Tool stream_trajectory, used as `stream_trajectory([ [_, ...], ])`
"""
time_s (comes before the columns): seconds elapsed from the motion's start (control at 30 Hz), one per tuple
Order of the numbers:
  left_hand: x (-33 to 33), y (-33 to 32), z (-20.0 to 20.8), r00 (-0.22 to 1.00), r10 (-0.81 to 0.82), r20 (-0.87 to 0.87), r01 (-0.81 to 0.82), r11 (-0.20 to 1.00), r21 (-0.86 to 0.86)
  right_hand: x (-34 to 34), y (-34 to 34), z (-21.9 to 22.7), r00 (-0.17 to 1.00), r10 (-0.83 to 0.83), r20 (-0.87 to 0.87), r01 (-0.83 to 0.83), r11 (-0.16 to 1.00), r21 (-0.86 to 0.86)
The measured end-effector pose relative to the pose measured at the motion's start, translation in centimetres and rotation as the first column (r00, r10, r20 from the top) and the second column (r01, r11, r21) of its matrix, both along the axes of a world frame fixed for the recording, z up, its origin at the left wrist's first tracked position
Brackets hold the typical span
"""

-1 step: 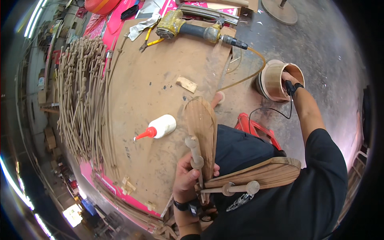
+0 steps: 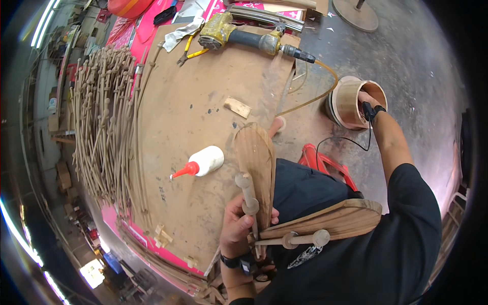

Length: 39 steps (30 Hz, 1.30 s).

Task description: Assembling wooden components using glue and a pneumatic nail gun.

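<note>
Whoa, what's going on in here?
A person's left hand grips a two-panelled wooden piece. Their right hand is inside a round tan tub; what it touches there is hidden. A white, red-tipped bottle lies on the brown board, with a yellow-and-black air tool at its far end.

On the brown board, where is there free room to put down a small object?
The brown board has bare room between the stick bundle, yellow-handled pliers, wood block and glue bottle, and again between the bottle and the left hand. The far edge is crowded by the air tool and pliers, the left side by the sticks.
</note>
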State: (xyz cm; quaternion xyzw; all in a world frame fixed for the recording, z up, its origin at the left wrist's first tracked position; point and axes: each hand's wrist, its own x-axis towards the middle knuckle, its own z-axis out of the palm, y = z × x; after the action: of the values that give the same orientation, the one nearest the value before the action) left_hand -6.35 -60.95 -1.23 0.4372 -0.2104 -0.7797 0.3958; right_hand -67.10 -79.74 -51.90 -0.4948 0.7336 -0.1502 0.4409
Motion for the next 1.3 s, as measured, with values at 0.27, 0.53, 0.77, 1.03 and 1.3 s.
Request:
stream_trajectory([
  [0.27, 0.4, -0.3, -0.6, 1.0, 0.015, -0.023, -0.016, 1.0, -0.003, 0.1, -0.2, 3.4, 0.986, -0.168, 0.02, 0.166, 0.983, 0.072],
  [0.53, -0.2, 0.6, 0.1, 0.988, 0.122, 0.099, -0.125, 0.992, 0.031, 9.1, 0.7, 13.8, 0.49, -0.776, 0.397, 0.737, 0.612, 0.286],
  [0.77, 0.9, 1.8, -1.5, 0.98, 0.186, 0.077, -0.181, 0.981, -0.066, 4.9, 4.2, 18.5, 0.406, -0.751, 0.521, 0.677, 0.63, 0.381],
  [1.03, 0.8, 1.6, -2.3, 0.989, 0.148, 0.005, -0.147, 0.982, -0.118, 4.1, 6.5, 23.2, 0.308, -0.75, 0.585, 0.663, 0.611, 0.433],
  [1.3, 0.8, 1.5, -1.7, 0.994, 0.109, -0.026, -0.112, 0.972, -0.207, 2.6, 5.8, 20.3, 0.523, -0.677, 0.518, 0.602, 0.723, 0.338],
])
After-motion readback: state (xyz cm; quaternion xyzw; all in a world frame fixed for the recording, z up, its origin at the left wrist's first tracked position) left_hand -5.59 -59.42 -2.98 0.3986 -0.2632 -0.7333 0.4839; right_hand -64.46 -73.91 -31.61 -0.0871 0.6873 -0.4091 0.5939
